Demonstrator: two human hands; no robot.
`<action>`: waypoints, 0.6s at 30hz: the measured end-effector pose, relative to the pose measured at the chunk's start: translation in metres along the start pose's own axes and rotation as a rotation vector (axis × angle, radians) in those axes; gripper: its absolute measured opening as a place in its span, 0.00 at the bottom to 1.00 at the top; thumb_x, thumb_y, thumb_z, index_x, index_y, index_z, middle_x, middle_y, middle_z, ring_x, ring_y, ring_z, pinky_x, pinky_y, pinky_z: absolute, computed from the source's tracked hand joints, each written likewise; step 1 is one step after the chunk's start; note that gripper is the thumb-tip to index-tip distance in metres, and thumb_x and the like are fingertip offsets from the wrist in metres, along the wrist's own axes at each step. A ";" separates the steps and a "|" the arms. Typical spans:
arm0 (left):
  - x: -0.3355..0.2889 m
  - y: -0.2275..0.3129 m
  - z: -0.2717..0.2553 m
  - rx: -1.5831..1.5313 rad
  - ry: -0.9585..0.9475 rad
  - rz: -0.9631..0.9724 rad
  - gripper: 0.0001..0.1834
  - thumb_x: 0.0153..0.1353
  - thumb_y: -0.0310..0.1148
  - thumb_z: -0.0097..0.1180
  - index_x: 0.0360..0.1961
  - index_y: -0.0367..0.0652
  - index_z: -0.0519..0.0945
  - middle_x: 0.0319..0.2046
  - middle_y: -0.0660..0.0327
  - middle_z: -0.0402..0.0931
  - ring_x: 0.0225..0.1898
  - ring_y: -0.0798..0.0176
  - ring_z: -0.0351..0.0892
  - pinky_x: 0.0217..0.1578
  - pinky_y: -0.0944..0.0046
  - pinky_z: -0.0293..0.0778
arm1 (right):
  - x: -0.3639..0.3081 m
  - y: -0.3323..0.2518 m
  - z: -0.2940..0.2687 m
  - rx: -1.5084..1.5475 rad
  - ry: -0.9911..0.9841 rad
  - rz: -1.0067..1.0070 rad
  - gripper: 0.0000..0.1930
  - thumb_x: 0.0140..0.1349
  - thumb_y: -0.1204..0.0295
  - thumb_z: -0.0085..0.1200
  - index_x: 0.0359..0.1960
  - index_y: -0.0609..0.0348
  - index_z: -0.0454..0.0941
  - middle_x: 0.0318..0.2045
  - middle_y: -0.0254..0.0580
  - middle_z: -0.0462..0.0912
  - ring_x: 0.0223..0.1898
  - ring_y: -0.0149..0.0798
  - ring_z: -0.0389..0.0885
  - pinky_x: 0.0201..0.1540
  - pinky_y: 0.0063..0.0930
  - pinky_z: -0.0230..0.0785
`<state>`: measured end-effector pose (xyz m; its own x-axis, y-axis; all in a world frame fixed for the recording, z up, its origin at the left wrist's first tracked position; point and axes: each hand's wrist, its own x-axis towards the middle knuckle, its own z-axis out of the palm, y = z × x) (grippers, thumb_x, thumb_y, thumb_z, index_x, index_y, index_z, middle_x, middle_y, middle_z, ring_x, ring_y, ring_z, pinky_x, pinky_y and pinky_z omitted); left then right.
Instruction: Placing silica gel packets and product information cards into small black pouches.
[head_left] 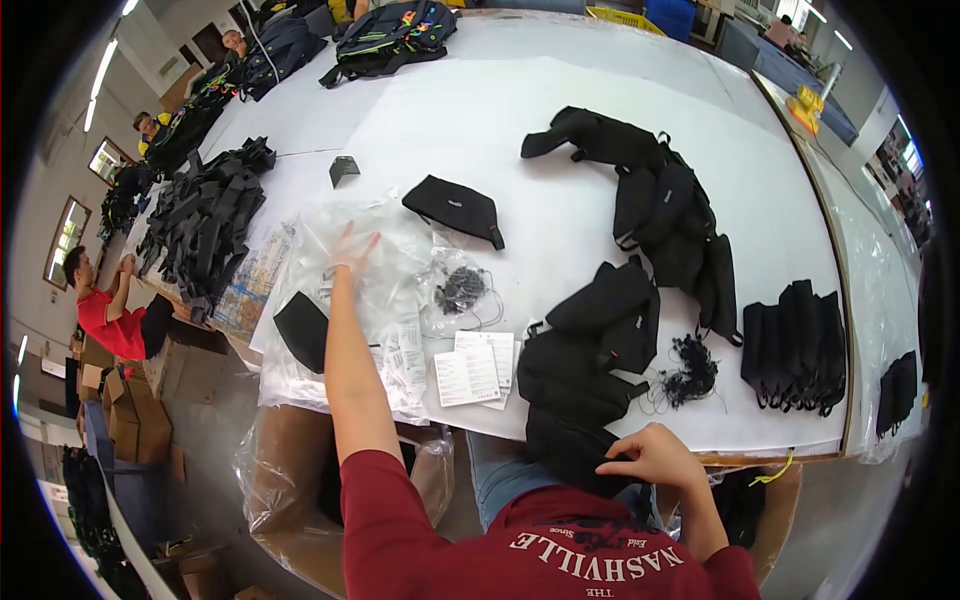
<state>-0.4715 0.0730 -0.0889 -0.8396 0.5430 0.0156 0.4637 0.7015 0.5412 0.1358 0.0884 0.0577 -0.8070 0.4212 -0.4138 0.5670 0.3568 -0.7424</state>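
My left hand (355, 250) reaches over a heap of clear plastic bags (390, 225), its fingers spread and partly veiled by the thin film. With thumb and fingers, my right hand (655, 455) grips a black fabric pouch (570, 452) at the table's near edge, over my lap. Above it lie more black pouches (570, 370), overlapping in a curved row that runs to the far right. A flat black pouch (455, 207) rests beyond the bags, and a black piece (303, 332) lies left of my left forearm.
Printed white cards (470, 372) sit near the front edge. Bunches of black cord (462, 290) and dark tags on strings (690, 372) lie nearby. Stacked black pouches (795, 348) stand at right, a pile of black straps (205, 220) at left. A person in red (115, 315) is at the left side.
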 end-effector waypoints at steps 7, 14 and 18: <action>-0.047 0.115 -0.004 0.344 -0.434 0.319 0.54 0.37 0.67 0.66 0.64 0.47 0.66 0.57 0.51 0.70 0.58 0.47 0.69 0.61 0.51 0.62 | 0.023 -0.007 -0.008 -0.085 -0.109 0.023 0.17 0.51 0.52 0.64 0.28 0.54 0.85 0.17 0.39 0.80 0.19 0.40 0.76 0.25 0.28 0.66; -0.046 0.050 0.017 0.343 -0.165 0.614 0.42 0.41 0.60 0.67 0.53 0.42 0.76 0.46 0.46 0.77 0.49 0.48 0.77 0.50 0.54 0.73 | 0.027 0.000 -0.005 0.017 -0.103 -0.024 0.14 0.51 0.58 0.67 0.27 0.56 0.84 0.12 0.36 0.74 0.14 0.31 0.69 0.20 0.23 0.58; -0.046 0.015 0.004 -0.068 -0.293 0.230 0.37 0.51 0.54 0.62 0.55 0.39 0.74 0.48 0.47 0.77 0.45 0.55 0.78 0.46 0.56 0.73 | 0.023 0.002 -0.004 -0.007 -0.125 -0.031 0.14 0.51 0.57 0.65 0.26 0.54 0.84 0.12 0.37 0.75 0.14 0.32 0.72 0.20 0.25 0.60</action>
<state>-0.4251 0.0602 -0.0850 -0.5946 0.7987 -0.0923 0.6028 0.5188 0.6062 0.1192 0.1015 0.0488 -0.8382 0.3032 -0.4534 0.5423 0.3739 -0.7524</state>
